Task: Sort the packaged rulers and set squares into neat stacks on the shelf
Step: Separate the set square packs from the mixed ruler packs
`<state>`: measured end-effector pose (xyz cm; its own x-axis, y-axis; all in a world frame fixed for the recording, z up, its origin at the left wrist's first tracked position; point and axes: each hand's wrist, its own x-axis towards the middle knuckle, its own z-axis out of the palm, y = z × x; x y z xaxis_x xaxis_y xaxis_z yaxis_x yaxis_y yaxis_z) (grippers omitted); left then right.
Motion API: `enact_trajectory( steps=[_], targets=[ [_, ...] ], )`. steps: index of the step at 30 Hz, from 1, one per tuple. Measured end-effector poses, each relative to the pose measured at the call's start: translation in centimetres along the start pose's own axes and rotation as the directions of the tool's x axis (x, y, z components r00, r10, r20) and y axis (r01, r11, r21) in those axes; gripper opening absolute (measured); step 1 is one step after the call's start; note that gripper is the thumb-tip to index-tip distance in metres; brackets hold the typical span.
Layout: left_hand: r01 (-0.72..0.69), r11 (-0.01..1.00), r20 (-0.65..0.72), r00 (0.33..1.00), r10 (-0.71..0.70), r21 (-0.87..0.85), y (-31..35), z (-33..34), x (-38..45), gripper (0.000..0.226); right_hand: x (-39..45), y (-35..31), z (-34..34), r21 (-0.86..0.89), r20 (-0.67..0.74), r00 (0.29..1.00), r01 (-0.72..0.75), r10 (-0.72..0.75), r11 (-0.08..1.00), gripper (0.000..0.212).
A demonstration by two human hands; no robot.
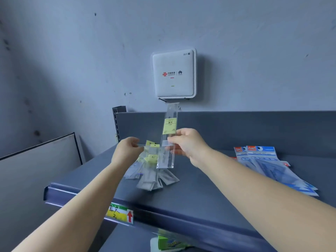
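Two hands out over the shelf [209, 188] here. Right hand [189, 144] has its grip pinched on one clear packaged ruler [168, 135] about mid-length, holding it upright so the yellow-label end pokes above the fingers. Left hand [127, 150] is curled round the top of the messy ruler pile [151, 170] just beside it. Blue set square packs [269, 164] lie fanned out well off to the right.

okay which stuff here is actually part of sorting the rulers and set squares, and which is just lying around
Part of the job:
- packaged ruler, held upright by the right hand
- fanned ruler packs, left hand reaching into them
- blue set square packs
- shelf

Just there:
- Wi-Fi box on the wall
- price label
- green box below
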<state>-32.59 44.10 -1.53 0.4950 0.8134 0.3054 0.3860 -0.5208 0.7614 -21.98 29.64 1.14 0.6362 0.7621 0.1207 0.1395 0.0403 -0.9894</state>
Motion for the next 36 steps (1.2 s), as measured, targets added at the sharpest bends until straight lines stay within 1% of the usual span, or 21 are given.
enact_trajectory(
  steps=[1, 2, 3, 4, 5, 7, 8, 10, 11, 13, 15, 18, 20, 25, 29, 33, 36],
  targets=[
    [0.002, 1.000, -0.019, 1.000, -0.002, 0.009, -0.3, -0.2, 0.3, 0.038, 0.5, 0.2, 0.5, -0.086, 0.005, 1.000, 0.006, -0.006, 0.996, 0.006],
    [0.002, 1.000, -0.028, 1.000, -0.002, 0.024, -0.5, -0.4, 0.5, 0.036, 0.8, 0.4, 0.8, -0.247, 0.009, 1.000, 0.013, -0.011, 0.969, 0.020],
    [-0.002, 0.999, -0.028, 1.000, 0.003, 0.048, -0.5, -0.5, 0.7, 0.035, 1.1, 0.7, 0.8, -0.438, 0.016, 1.000, 0.016, -0.010, 0.899, 0.035],
    [-0.012, 0.997, -0.023, 1.000, 0.014, 0.080, -0.4, -0.5, 0.9, 0.034, 1.2, 0.9, 0.6, -0.606, 0.020, 0.999, 0.033, -0.026, 0.795, 0.046],
    [-0.027, 0.992, -0.013, 1.000, 0.029, 0.124, -0.1, -0.4, 1.0, 0.034, 1.2, 1.0, 0.1, -0.712, 0.030, 0.997, 0.070, -0.070, 0.699, 0.049],
    [-0.081, 0.966, 0.019, 0.997, 0.079, 0.247, 1.0, 0.2, 0.8, 0.035, 0.7, 1.0, -1.4, -0.829, 0.067, 0.980, 0.158, -0.185, 0.536, 0.041],
    [-0.119, 0.941, 0.033, 0.993, 0.115, 0.318, 1.8, 0.7, 0.7, 0.035, 0.4, 0.8, -2.4, -0.886, 0.089, 0.967, 0.187, -0.239, 0.425, 0.035],
    [-0.207, 0.872, 0.062, 0.978, 0.201, 0.443, 4.0, 2.3, 0.0, 0.036, -0.3, 0.4, -4.8, -0.959, 0.129, 0.937, 0.200, -0.324, 0.198, 0.030],
    [-0.252, 0.835, 0.081, 0.966, 0.244, 0.489, 5.2, 3.3, -0.6, 0.037, -0.8, 0.1, -6.2, -0.975, 0.139, 0.928, 0.189, -0.345, 0.115, 0.029],
    [-0.334, 0.765, 0.133, 0.940, 0.314, 0.551, 7.9, 5.5, -1.9, 0.039, -2.0, -0.2, -9.3, -0.989, 0.140, 0.921, 0.150, -0.363, 0.001, 0.029],
    [-0.411, 0.705, 0.189, 0.908, 0.374, 0.578, 10.6, 8.1, -3.5, 0.040, -3.3, -0.3, -12.8, -0.991, 0.132, 0.920, 0.113, -0.369, -0.073, 0.028],
    [-0.496, 0.643, 0.236, 0.861, 0.451, 0.583, 14.8, 12.0, -6.2, 0.039, -5.8, -0.2, -18.2, -0.989, 0.104, 0.927, 0.057, -0.360, -0.139, 0.026],
    [-0.538, 0.627, 0.258, 0.836, 0.485, 0.563, 17.4, 14.6, -7.9, 0.035, -7.6, -0.2, -21.8, -0.987, 0.072, 0.934, 0.016, -0.350, -0.161, 0.029],
    [-0.630, 0.624, 0.330, 0.776, 0.538, 0.463, 23.7, 21.4, -12.5, 0.034, -12.3, 0.4, -30.9, -0.989, -0.041, 0.941, -0.087, -0.336, -0.124, 0.032],
    [-0.684, 0.612, 0.370, 0.730, 0.575, 0.397, 27.8, 26.7, -16.6, 0.034, -15.7, 1.3, -37.2, -0.974, -0.117, 0.942, -0.171, -0.314, -0.149, 0.031],
    [-0.720, 0.583, 0.418, 0.694, 0.587, 0.376, 30.7, 30.5, -19.3, 0.033, -18.1, 2.1, -42.0, -0.960, -0.142, 0.942, -0.207, -0.305, -0.191, 0.027],
    [-0.748, 0.557, 0.447, 0.663, 0.600, 0.362, 32.6, 32.4, -20.5, 0.033, -19.2, 2.5, -44.8, -0.958, -0.172, 0.937, -0.231, -0.304, -0.171, 0.029]
  ],
)
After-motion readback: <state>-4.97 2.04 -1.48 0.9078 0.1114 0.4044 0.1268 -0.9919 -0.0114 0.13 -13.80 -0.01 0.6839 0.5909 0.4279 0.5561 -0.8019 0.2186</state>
